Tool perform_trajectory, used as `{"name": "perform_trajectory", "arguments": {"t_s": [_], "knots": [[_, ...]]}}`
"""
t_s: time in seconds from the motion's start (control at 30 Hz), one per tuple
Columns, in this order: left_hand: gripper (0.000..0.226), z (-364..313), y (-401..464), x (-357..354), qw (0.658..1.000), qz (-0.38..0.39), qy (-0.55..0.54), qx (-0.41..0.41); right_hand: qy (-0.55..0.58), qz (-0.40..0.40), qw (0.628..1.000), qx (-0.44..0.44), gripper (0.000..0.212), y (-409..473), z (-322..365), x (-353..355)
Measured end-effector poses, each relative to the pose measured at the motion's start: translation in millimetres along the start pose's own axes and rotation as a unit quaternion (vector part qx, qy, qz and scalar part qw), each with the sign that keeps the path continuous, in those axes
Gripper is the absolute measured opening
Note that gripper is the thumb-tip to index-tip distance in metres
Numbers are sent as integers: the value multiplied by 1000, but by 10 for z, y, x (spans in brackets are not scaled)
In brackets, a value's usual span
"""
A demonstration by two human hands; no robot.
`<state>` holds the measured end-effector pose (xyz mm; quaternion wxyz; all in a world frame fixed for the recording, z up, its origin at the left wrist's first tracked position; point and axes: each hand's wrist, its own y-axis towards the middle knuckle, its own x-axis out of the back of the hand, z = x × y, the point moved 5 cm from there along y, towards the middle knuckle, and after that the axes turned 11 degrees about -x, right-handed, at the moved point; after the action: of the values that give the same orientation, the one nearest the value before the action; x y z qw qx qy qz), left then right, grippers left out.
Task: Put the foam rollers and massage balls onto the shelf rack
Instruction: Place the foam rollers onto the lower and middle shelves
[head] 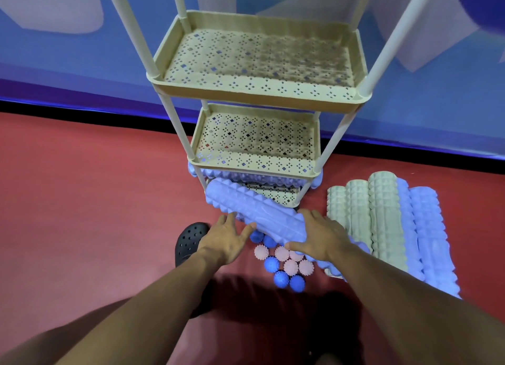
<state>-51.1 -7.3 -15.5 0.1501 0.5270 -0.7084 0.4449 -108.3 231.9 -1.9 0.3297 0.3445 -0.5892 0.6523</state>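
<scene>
We hold a lavender foam roller [254,213] between both hands, lying slanted with its far end up against the front lip of the bottom tray [276,195] of the beige shelf rack [257,96]. Our left hand [226,239] rests against the roller's left, near side with fingers spread and nearly straight, thumb touching it. Our right hand [322,236] lies over the roller's right end, fingers bent down around it and thumb stretched along its near edge. A second lavender roller [246,176] already lies across the bottom tray, at the far side, its ends poking out past the posts on the left and right. The middle tray [257,143] and the upper tray [259,55] show only their perforated floors.

On the red floor [82,187], right of the rack, a row of rollers lies side by side: three pale green rollers [382,222] and, further right, two lavender ones [429,236]. Near us, just below the held roller, a cluster of spiky massage balls [287,266] sits touching one another, some pink, some blue. A black perforated clog [188,241] sits left of the balls, beneath our left wrist. A blue wall [68,58] stands behind the rack.
</scene>
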Motion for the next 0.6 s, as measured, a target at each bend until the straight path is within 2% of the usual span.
{"name": "perform_trajectory", "arguments": {"t_s": [0.3,0.5,0.6], "knots": [[87,139,44,-16,998,0,-44,34,41,-14,998,-39,94,179,150,19],[89,104,204,-34,974,-28,-206,92,60,-14,998,-30,94,275,98,123],[86,5,290,-41,965,-31,-243,94,112,1,993,-29,91,307,36,133]]}}
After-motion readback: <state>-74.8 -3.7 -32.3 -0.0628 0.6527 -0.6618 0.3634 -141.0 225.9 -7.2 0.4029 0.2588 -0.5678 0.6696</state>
